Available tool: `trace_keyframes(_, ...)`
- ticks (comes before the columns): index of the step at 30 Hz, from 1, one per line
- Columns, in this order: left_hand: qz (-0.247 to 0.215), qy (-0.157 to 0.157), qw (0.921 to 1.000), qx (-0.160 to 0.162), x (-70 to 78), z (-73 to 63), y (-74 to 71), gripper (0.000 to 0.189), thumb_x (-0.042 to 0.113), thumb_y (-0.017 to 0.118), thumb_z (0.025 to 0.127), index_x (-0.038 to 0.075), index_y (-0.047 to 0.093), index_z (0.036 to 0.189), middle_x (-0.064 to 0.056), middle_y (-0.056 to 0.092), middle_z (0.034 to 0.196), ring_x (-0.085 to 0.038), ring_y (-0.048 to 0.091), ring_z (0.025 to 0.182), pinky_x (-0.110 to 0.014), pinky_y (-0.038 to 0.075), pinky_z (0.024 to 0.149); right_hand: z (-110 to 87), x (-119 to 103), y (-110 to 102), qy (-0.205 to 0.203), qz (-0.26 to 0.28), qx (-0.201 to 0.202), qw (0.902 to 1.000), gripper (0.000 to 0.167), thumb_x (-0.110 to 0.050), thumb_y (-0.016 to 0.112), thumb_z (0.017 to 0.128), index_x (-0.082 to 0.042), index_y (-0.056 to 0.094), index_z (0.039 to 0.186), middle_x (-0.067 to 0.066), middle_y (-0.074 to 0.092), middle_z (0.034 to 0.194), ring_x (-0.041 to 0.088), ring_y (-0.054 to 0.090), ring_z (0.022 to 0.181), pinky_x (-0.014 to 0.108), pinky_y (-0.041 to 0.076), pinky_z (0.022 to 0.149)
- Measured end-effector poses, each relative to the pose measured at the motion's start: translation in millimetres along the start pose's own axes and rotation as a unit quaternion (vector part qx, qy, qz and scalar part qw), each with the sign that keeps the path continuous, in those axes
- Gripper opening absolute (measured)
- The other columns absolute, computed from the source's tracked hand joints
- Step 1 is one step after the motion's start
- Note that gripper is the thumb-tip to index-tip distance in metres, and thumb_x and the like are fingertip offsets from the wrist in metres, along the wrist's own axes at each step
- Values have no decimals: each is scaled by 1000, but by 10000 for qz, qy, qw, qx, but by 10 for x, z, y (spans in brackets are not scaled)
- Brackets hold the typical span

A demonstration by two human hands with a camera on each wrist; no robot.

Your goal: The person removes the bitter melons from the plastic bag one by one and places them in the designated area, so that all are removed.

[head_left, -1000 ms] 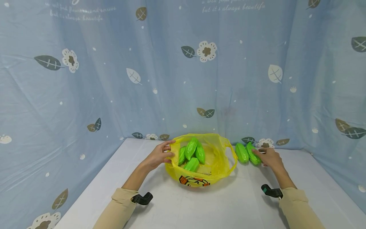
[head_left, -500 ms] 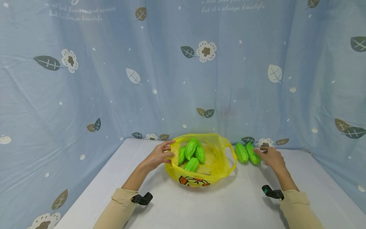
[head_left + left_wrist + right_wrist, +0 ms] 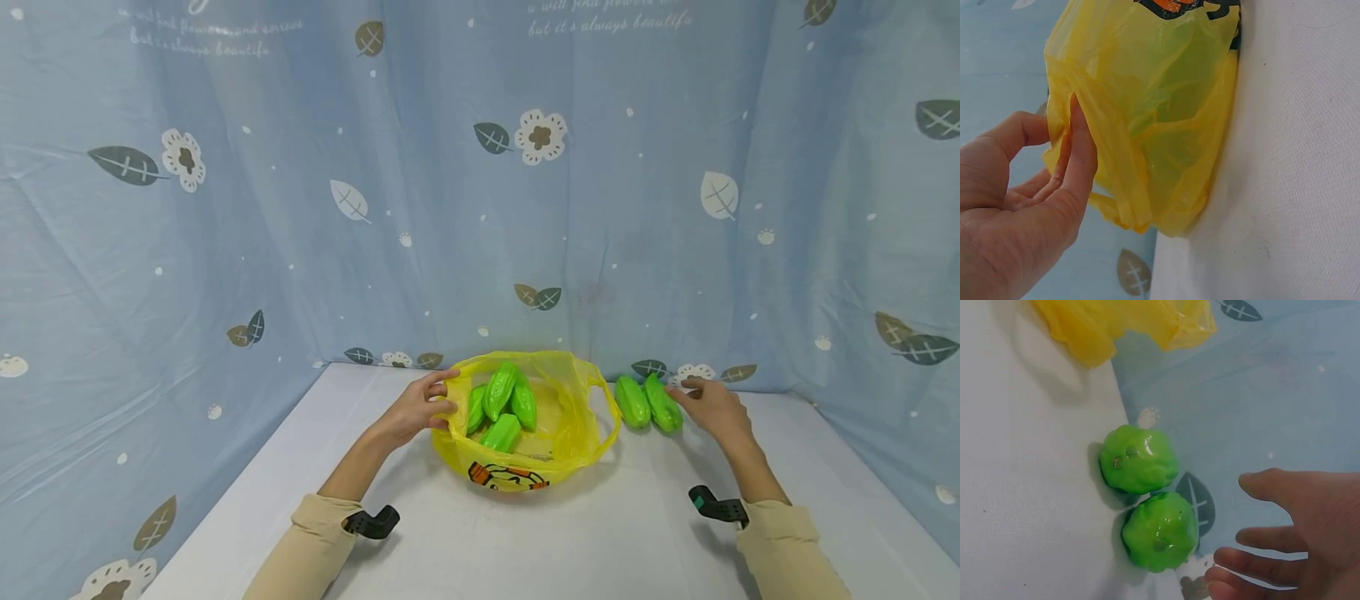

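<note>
A yellow plastic bag [image 3: 573,454] stands mouth-open on the table, with several bright green bitter melons [image 3: 502,390] inside. My left hand [image 3: 408,410] pinches the bag's left rim; in the left wrist view the thumb and fingers [image 3: 1082,150] hold the folded plastic between them. To the right of the bag, two more bitter melons [image 3: 633,402] lie side by side. My right hand [image 3: 714,408] is just right of the outer bitter melon [image 3: 1161,532], fingers spread and holding nothing. In the right wrist view a gap shows between the fingertips and that melon.
A white-covered table [image 3: 585,542] runs back to a blue curtain [image 3: 645,233] printed with leaves and flowers. The bag's loop handle [image 3: 611,425] reaches toward the two melons. Black wrist mounts [image 3: 372,522] sit at both sleeves.
My right hand has drawn slightly right, away from the outer bitter melon. The left hand still holds the bag rim, and the melons have stayed in place.
</note>
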State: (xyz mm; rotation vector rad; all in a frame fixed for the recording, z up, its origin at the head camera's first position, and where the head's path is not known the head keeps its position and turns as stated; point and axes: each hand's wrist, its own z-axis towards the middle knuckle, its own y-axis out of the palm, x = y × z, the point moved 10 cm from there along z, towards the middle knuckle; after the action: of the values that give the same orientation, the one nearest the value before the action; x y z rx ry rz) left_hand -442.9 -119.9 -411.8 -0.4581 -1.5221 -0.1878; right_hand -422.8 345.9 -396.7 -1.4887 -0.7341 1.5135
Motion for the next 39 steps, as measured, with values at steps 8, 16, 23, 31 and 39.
trace_keyframes(8,12,7,10000,19,0,2,-3,68,6,64,90,17,36,151,-21,49,142,-24,63,110,-40,60,85,-57,-126,-64,-211,49,208,9995,73,-53,51,97,9,51,135,34,60,123,48,62,100,46,54,65)
trace_keyframes(16,-4,24,10000,-20,11,15,-6,69,6,64,90,18,36,151,-20,49,141,-23,64,109,-40,60,85,-120,-376,-191,-564,-57,440,9974,71,-52,53,96,8,53,134,31,63,118,48,60,103,53,53,71)
trace_keyframes(23,-5,58,10000,-56,9,9,-1,69,6,64,90,17,35,152,-21,50,140,-22,64,108,-40,60,84,-165,-524,-203,-746,-212,445,9960,71,-54,54,95,4,54,135,28,65,118,47,60,105,55,54,73)
trace_keyframes(31,-20,49,10000,-24,0,9,-7,69,6,64,90,18,36,151,-20,50,140,-23,64,109,-40,60,85,-210,-665,-214,-882,-361,500,9942,66,-52,56,94,2,57,133,26,67,115,44,63,100,51,56,69)
trace_keyframes(39,-73,-18,10000,24,-26,18,-17,68,5,65,89,19,38,150,-18,51,139,-24,64,110,-41,60,85,-273,-827,-198,-1016,-366,444,9932,68,-54,56,94,2,58,133,26,66,118,42,64,101,49,57,70)
